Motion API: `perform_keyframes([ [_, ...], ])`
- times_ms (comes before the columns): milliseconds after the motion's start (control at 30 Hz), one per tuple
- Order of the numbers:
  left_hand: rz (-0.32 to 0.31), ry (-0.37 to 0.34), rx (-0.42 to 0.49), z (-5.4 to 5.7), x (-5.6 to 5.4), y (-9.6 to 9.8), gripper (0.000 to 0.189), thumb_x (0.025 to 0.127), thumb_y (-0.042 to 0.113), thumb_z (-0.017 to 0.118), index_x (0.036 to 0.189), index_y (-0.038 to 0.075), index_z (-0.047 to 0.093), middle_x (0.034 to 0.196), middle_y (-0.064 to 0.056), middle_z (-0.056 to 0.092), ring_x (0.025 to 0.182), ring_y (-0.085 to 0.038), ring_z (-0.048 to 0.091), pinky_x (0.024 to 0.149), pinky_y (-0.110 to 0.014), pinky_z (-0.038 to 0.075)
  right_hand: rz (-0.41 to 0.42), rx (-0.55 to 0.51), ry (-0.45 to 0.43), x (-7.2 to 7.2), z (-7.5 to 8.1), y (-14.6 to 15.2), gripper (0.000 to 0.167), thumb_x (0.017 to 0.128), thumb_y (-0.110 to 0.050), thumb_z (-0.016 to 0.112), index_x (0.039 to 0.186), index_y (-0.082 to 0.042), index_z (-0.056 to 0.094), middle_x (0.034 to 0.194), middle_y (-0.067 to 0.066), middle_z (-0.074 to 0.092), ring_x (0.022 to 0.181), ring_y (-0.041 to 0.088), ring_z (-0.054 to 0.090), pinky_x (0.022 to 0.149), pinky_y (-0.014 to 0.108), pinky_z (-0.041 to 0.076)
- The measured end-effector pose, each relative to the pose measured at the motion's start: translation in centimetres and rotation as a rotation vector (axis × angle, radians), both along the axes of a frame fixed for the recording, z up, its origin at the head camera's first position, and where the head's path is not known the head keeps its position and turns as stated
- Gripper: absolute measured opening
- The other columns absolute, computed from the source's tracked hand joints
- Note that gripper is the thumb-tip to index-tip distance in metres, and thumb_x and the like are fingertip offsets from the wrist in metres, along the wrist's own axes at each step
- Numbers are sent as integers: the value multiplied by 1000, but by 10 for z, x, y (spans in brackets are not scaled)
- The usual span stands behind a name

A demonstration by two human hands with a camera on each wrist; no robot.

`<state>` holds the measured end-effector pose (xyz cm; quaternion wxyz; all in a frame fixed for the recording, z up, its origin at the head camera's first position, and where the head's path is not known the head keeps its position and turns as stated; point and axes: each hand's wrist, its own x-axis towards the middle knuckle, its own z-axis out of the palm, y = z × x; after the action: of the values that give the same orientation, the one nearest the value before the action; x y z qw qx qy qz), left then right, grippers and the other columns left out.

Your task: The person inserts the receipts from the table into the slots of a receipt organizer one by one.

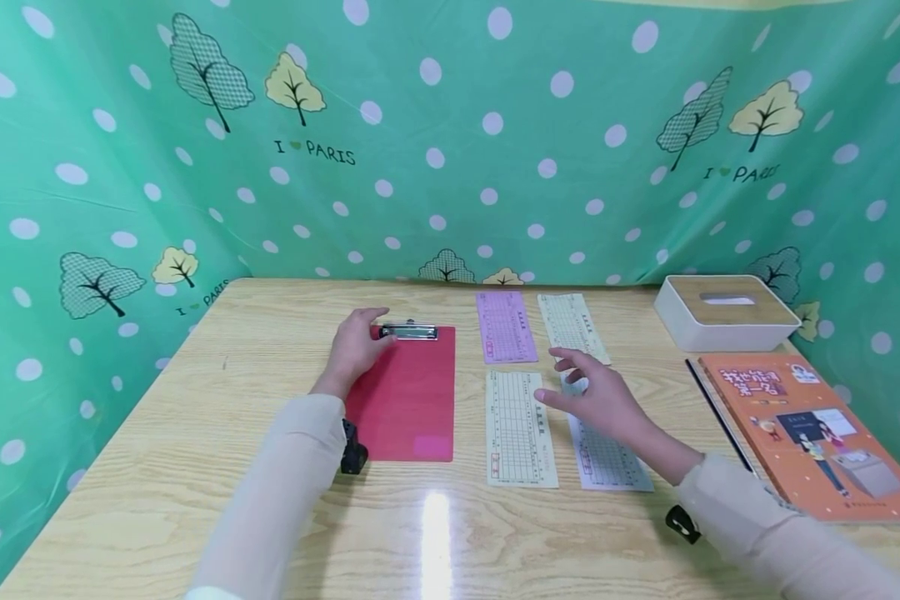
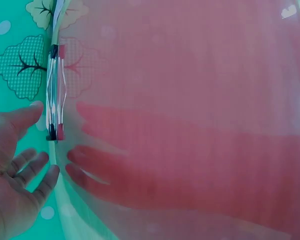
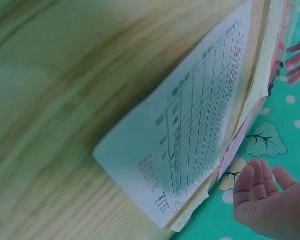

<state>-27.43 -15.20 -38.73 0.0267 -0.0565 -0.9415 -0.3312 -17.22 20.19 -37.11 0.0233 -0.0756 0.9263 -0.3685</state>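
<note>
A red clipboard (image 1: 412, 392) lies flat on the table, its metal clip (image 1: 408, 332) at the far end. Over its upper left corner is my left hand (image 1: 356, 346), thumb near the clip. In the left wrist view the same hand (image 2: 20, 175) has its fingers apart and grips nothing. To the right, my right hand (image 1: 596, 396) hovers above the printed slips with loosely bent fingers, holding nothing. Below it are a white slip (image 1: 611, 458) and a cream slip (image 1: 521, 433). Farther back lie a purple slip (image 1: 506, 327) and another pale slip (image 1: 572, 323), partly hidden by the hand.
At the right stands a white tissue box (image 1: 720, 321) with a wooden lid. In front of it lies an orange book (image 1: 817, 442), a dark thin pen-like stick (image 1: 720, 412) along its left edge. A green polka-dot cloth (image 1: 450, 167) hangs behind the table.
</note>
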Motion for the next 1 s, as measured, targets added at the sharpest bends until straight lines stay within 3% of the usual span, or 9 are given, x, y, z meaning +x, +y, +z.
perform_keyframes([
  [233, -10, -17, -44, -3, -3, 1, 55, 98, 14, 69, 147, -2, 49, 148, -29, 44, 137, -42, 43, 114, -50, 34, 9, 64, -20, 1, -6, -5, 72, 89, -36, 79, 146, -4, 50, 130, 16, 60, 112, 32, 57, 84, 44, 49],
  [533, -23, -24, -95, -8, -7, 4, 53, 99, 15, 67, 146, -4, 49, 148, -30, 44, 138, -45, 41, 114, -51, 33, -11, 161, -34, 7, -10, -14, 70, 86, -36, 83, 136, 5, 58, 114, 12, 62, 86, 23, 51, 73, 34, 42],
  [800, -20, -23, -140, -5, -10, 8, 51, 99, 15, 66, 144, -3, 52, 145, -30, 47, 135, -46, 43, 113, -51, 35, -39, 221, -85, 8, -11, -20, 61, 84, -39, 84, 119, 6, 62, 92, 8, 55, 83, 23, 49, 72, 35, 42],
  [1000, -8, -19, -152, -7, -13, 10, 49, 96, 14, 69, 140, -3, 57, 138, -30, 52, 130, -44, 48, 111, -49, 38, -46, 224, -110, 8, -12, -23, 57, 82, -41, 85, 111, 2, 60, 89, 8, 53, 81, 23, 46, 68, 33, 39],
])
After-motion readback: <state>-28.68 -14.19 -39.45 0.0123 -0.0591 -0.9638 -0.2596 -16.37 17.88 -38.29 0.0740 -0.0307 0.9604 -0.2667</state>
